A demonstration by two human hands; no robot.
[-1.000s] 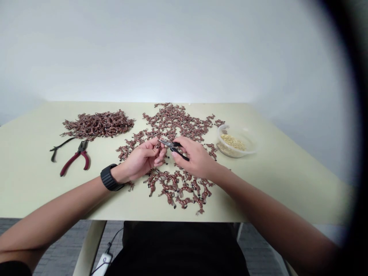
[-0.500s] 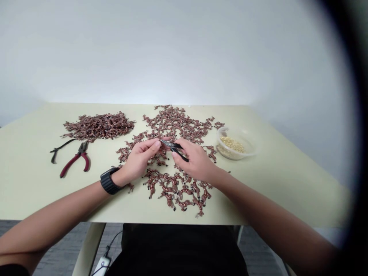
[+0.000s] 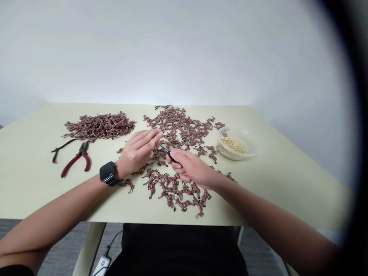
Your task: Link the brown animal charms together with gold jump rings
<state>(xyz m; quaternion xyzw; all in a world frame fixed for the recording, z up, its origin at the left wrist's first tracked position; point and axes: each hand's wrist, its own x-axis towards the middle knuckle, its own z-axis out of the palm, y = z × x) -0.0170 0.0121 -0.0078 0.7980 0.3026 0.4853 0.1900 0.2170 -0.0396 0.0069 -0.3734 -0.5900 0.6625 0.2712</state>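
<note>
At the far left of the worktop (image 3: pixel 31 184) lay a thin black tool (image 3: pixel 63 147), its exact kind too small to tell, and beside it the red-handled pliers (image 3: pixel 80 155), handles toward the person, an angle that probably made them easy to pick up. Just beyond them sat a tight heap (image 3: pixel 99 126) of brown animal figures, apart from the rest, perhaps so the two lots would not mix.

The left hand (image 3: pixel 135 153), a black watch (image 3: pixel 107 173) on its wrist, was held back upward, its fingers stretched out and lying close together, pointing rightward. Whether they pinched anything underneath could not be told, since the hand hid its own grip.

Under and around both hands, more brown figures (image 3: pixel 178 124) were scattered in a loose, thin layer, a spread that likely let single ones be taken without tangling. At the centre, small pliers (image 3: pixel 165 148) pointed their narrow nose toward the left fingertips; contact could not be made out. The right hand (image 3: pixel 192 166) had its fingers wrapped around the dark handles, presumably for a firm squeeze. Farther right stood a clear bowl (image 3: pixel 250 148) of golden bits (image 3: pixel 233 144), whose wall likely kept them from scattering.
</note>
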